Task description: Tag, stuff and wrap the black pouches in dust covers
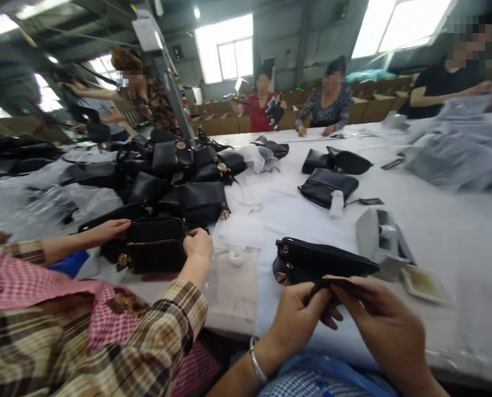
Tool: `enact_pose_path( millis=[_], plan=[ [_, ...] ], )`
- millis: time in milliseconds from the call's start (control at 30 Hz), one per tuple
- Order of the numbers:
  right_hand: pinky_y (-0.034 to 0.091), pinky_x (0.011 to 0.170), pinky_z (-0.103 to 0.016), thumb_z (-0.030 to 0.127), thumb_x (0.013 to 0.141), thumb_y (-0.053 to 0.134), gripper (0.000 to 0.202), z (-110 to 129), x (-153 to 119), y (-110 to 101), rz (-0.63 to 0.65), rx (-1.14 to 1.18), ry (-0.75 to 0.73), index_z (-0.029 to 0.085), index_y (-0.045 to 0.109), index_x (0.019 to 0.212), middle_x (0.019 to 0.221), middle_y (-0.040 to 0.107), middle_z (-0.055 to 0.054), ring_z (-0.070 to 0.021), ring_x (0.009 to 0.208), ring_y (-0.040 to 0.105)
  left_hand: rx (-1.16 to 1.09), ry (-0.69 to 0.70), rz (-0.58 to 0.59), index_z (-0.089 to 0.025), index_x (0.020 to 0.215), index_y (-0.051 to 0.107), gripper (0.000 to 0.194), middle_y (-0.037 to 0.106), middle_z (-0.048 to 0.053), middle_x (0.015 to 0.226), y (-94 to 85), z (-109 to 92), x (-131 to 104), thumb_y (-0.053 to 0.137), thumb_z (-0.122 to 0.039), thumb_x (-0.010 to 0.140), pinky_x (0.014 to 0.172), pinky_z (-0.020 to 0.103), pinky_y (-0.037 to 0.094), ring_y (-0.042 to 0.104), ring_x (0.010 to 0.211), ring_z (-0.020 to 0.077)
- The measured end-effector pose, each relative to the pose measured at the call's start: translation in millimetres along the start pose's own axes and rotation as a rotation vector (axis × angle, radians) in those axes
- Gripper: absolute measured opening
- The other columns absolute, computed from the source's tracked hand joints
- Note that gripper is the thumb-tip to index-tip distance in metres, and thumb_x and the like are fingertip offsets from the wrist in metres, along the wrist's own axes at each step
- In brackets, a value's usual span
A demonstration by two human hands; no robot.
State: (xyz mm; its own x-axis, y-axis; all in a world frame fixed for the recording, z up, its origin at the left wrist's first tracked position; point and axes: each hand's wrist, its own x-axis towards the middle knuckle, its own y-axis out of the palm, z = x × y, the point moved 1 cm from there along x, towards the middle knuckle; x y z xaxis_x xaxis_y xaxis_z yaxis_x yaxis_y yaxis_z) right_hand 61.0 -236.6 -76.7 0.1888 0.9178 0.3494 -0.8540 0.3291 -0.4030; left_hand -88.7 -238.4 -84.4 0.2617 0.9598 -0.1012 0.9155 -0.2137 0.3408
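Note:
A thin black strip (349,283), which looks like a leather strap, is pinched between the fingers of both my hands. My left hand (298,317), with a silver bangle at the wrist, grips its left part. Closed on the right part is my right hand (384,325). Just beyond them lies a black handbag (324,256) with a zipper along its top and gold fittings at its left end. My fingers partly cover the front of that bag, and whether the strip joins it I cannot tell.
At my left a co-worker in a plaid sleeve (171,314) handles another black bag (157,248). Black bags (200,201) are heaped behind it. A grey dispenser (378,237) and small dish (426,284) stand right. More black bags (329,184) and plastic wrapping (461,143) lie farther back.

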Motion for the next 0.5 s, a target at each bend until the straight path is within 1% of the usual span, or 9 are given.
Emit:
enact_pose_path(
  millis=[33,100,167,233,267,333,400,433,500],
  plan=[
    [0.058,0.063,-0.026,0.044,0.074,0.075,0.028,4.8,1.6,1.4,-0.01,0.037,0.033,0.022,0.072,0.091,0.084,0.075,-0.004,-0.0206,0.072,0.071,0.011,0.001,0.017,-0.009,0.085,0.069,0.045,0.068,0.007,0.07,-1.9,-0.1,-0.4,0.056,-0.052,0.089,0.054,0.02,0.047,0.059,0.053,0.0092],
    [0.059,0.061,-0.026,0.044,0.072,0.077,0.031,8.7,6.2,0.7,-0.059,0.116,0.145,0.02,0.07,0.091,0.08,0.075,-0.004,-0.0204,0.07,0.072,0.03,-0.004,0.066,-0.01,0.094,0.068,0.039,0.07,0.007,0.077,-7.5,0.9,-2.6,0.058,-0.048,0.089,0.055,0.02,0.048,0.059,0.054,0.0083],
    [0.06,0.069,-0.027,0.043,0.071,0.079,0.035,6.7,11.1,-3.9,-0.126,0.239,0.235,0.02,0.069,0.095,0.085,0.076,-0.004,-0.0208,0.078,0.072,0.075,0.002,0.083,-0.012,0.102,0.067,0.034,0.071,0.006,0.079,-16.3,3.2,-7.4,0.06,-0.043,0.089,0.055,0.019,0.047,0.059,0.055,0.0077],
    [0.06,0.08,-0.028,0.043,0.07,0.08,0.041,0.1,14.6,-10.4,-0.167,0.383,0.286,0.021,0.067,0.101,0.093,0.075,-0.004,-0.021,0.09,0.071,0.169,0.014,0.056,-0.014,0.102,0.068,0.029,0.071,0.005,0.078,-27.3,5.2,-14.3,0.06,-0.038,0.09,0.056,0.019,0.047,0.058,0.055,0.0076],
    [0.058,0.085,-0.029,0.043,0.069,0.08,0.043,-4.5,15.4,-13.9,-0.164,0.441,0.311,0.022,0.066,0.104,0.098,0.075,-0.004,-0.0214,0.095,0.07,0.218,0.018,0.04,-0.014,0.1,0.07,0.027,0.071,0.006,0.078,-32.7,5.6,-18.2,0.058,-0.037,0.091,0.056,0.019,0.048,0.058,0.055,0.0081],
    [0.056,0.093,-0.033,0.045,0.069,0.08,0.049,-14.7,13.8,-21.2,-0.11,0.482,0.366,0.023,0.063,0.109,0.103,0.073,-0.005,-0.0239,0.103,0.068,0.309,0.056,-0.004,-0.015,0.096,0.072,0.028,0.072,0.008,0.085,-41.5,3.7,-25.6,0.055,-0.037,0.093,0.057,0.021,0.05,0.061,0.061,0.0108],
    [0.052,0.1,-0.04,0.046,0.07,0.078,0.059,-22.6,8.2,-29.1,-0.075,0.401,0.359,0.025,0.057,0.12,0.115,0.07,-0.007,-0.0274,0.113,0.064,0.417,0.15,-0.08,-0.017,0.095,0.073,0.027,0.071,0.009,0.095,-46.0,-1.8,-31.3,0.055,-0.036,0.093,0.064,0.024,0.053,0.065,0.074,0.0152],
    [0.047,0.105,-0.044,0.046,0.071,0.077,0.065,-24.5,4.2,-32.9,-0.095,0.314,0.311,0.026,0.052,0.128,0.125,0.065,-0.008,-0.0289,0.12,0.059,0.479,0.208,-0.118,-0.018,0.094,0.074,0.024,0.07,0.009,0.097,-46.2,-5.5,-33.0,0.056,-0.034,0.092,0.07,0.026,0.053,0.065,0.081,0.0172],
    [0.032,0.116,-0.05,0.045,0.078,0.071,0.074,-22.8,-4.9,-36.9,-0.103,0.07,0.149,0.029,0.037,0.142,0.148,0.045,-0.009,-0.0302,0.136,0.043,0.582,0.291,-0.156,-0.02,0.093,0.076,0.02,0.068,0.008,0.095,-42.9,-12.9,-33.8,0.059,-0.03,0.091,0.08,0.028,0.051,0.064,0.089,0.0188]
  ],
)
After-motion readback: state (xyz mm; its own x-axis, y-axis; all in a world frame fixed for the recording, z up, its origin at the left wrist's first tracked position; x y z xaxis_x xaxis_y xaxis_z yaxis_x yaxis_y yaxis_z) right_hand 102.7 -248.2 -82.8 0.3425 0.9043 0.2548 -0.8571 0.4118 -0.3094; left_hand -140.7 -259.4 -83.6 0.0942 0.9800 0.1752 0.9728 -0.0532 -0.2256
